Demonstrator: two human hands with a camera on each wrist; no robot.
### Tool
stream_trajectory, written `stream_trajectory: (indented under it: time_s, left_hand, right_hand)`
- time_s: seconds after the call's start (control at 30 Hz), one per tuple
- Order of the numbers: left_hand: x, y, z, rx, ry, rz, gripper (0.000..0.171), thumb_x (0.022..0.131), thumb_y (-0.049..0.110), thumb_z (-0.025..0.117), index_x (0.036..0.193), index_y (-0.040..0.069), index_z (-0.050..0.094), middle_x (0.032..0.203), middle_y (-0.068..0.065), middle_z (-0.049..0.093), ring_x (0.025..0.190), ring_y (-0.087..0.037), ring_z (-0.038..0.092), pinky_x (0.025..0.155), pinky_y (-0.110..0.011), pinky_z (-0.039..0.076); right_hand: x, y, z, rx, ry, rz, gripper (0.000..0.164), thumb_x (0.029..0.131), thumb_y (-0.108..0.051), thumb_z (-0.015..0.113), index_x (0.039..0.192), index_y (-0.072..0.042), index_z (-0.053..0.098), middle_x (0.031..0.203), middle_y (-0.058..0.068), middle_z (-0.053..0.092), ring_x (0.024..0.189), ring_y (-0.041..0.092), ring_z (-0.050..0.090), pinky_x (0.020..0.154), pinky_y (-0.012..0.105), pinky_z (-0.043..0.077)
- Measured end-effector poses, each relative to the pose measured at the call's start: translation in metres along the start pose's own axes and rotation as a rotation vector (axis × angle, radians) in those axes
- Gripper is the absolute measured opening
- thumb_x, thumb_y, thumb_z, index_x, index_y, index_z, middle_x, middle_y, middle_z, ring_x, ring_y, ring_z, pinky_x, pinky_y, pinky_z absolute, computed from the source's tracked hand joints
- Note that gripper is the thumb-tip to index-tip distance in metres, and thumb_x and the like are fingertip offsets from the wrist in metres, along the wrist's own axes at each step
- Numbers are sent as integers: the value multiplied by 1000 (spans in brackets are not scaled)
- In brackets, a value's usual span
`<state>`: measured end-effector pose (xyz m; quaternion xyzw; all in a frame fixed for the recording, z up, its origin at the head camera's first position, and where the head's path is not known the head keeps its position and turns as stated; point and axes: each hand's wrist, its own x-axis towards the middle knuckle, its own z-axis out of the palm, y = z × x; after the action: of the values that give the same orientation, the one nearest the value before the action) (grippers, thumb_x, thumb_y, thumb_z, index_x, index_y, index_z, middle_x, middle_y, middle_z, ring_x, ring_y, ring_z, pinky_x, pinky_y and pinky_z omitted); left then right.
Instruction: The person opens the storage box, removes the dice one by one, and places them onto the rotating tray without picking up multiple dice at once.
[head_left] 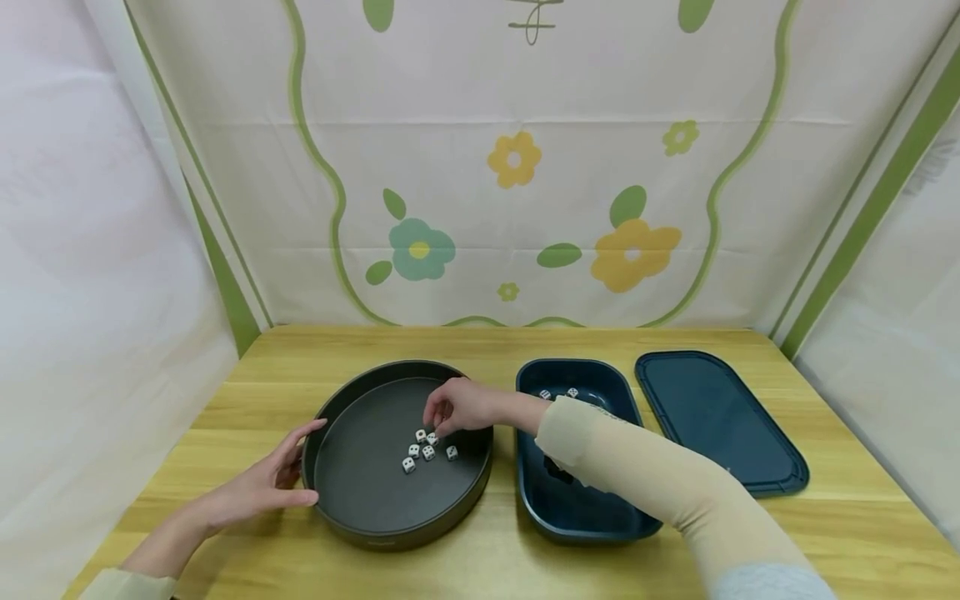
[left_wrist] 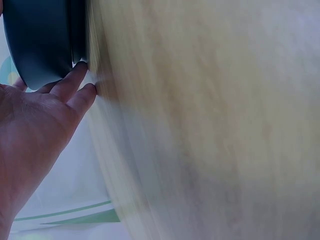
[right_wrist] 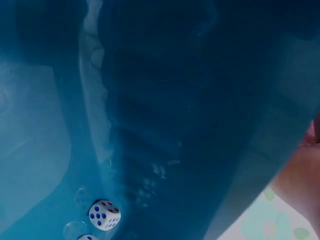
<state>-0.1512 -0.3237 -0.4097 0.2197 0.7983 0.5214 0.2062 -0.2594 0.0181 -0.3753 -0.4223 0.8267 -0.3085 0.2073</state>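
Note:
A round dark pan (head_left: pixel 360 492) sits on the table, with several white dice (head_left: pixel 428 452) grouped on its floor towards the right. My left hand (head_left: pixel 258 487) rests its fingertips and thumb against the pan's left side, fingers fairly straight. Over the pan, my right hand (head_left: pixel 463 403) points its bent fingers down beside the dice; whether a die is between the fingertips is hidden. Under the right forearm stands a dark blue rectangular box (head_left: pixel 525 492). Two dice show at its far end, and the right wrist view has one die (right_wrist: pixel 104 215) close up.
A flat blue lid (head_left: pixel 720 417) lies to the right of the box. The wooden table (head_left: pixel 285 367) meets a flower-printed cloth (head_left: pixel 510 275) at the back, and pale cloth hangs on both sides. The right sleeve (head_left: pixel 645 467) covers part of the box.

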Motion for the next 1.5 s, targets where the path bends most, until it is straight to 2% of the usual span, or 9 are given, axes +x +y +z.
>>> stream_trajectory:
  time_s: [0.2, 0.23, 0.43, 0.47, 0.53, 0.67, 0.73, 1.13, 1.5]
  left_hand:
    - [-1, -2, 1, -11, 5, 8, 85, 94, 3, 61, 155, 10, 2, 148, -43, 9, 124, 7, 37, 95, -15, 36]
    - [-1, -2, 1, -6, 11, 4, 85, 94, 3, 61, 155, 10, 3, 148, -43, 10, 124, 6, 37, 95, -15, 36]
    - [-3, 1, 3, 32, 32, -23, 85, 94, 5, 63, 155, 10, 4, 148, -42, 11, 135, -39, 26, 95, -15, 36]
    - [-3, 1, 3, 31, 31, -23, 85, 94, 5, 63, 155, 9, 4, 148, -42, 11, 135, -41, 26, 95, -15, 36]
    - [-4, 2, 3, 16, 25, -23, 85, 94, 5, 62, 155, 10, 3, 149, -42, 9, 136, -30, 29, 95, -15, 36]
    - [-4, 1, 3, -27, -3, -1, 85, 95, 3, 60, 155, 8, 0, 147, -45, 8, 126, 4, 37, 95, -15, 36]
    - [-3, 1, 3, -36, -7, 2, 85, 95, 3, 60, 155, 8, 0, 147, -45, 7, 122, 10, 37, 95, -15, 36]
    - [0, 3, 2, -27, -10, 15, 85, 95, 2, 60, 155, 8, 1, 147, -45, 8, 123, 9, 37, 95, -14, 35]
    - [0, 4, 2, -23, -7, 12, 85, 94, 2, 60, 155, 8, 0, 147, -45, 8, 123, 10, 36, 95, -14, 34]
  right_hand:
    - [-9, 0, -11, 60, 31, -19, 15, 87, -1, 71, 102, 1, 69, 84, -2, 64, 75, 6, 57, 71, 20, 49]
    - [-11, 0, -13, 64, 36, -20, 16, 88, -1, 71, 103, 1, 69, 84, -2, 64, 76, 7, 57, 71, 20, 49]
    - [-32, 0, -31, 86, 55, -9, 19, 89, -4, 70, 107, 3, 68, 88, -2, 64, 81, 10, 59, 73, 23, 50]
    - [-36, 1, -34, 83, 61, -2, 19, 90, -5, 69, 107, 1, 68, 88, -2, 64, 82, 10, 59, 73, 23, 50]
    - [-44, 2, -39, 80, 76, 9, 18, 90, -7, 69, 107, -1, 68, 89, -3, 63, 83, 11, 60, 74, 24, 50]
    - [-59, 9, -46, 74, 118, 10, 18, 90, -8, 69, 106, -2, 68, 90, -2, 64, 84, 12, 61, 74, 26, 51]
    - [-68, 11, -50, 81, 136, 11, 18, 90, -7, 69, 107, 0, 68, 89, -2, 65, 83, 13, 61, 74, 26, 51]
    - [-125, 23, -64, 148, 206, 64, 22, 92, -7, 67, 111, 4, 64, 90, 2, 65, 83, 16, 61, 75, 30, 52]
    - [-157, 52, -65, 108, 278, 97, 24, 92, -8, 68, 112, 4, 63, 98, 6, 64, 87, 18, 61, 77, 30, 52]
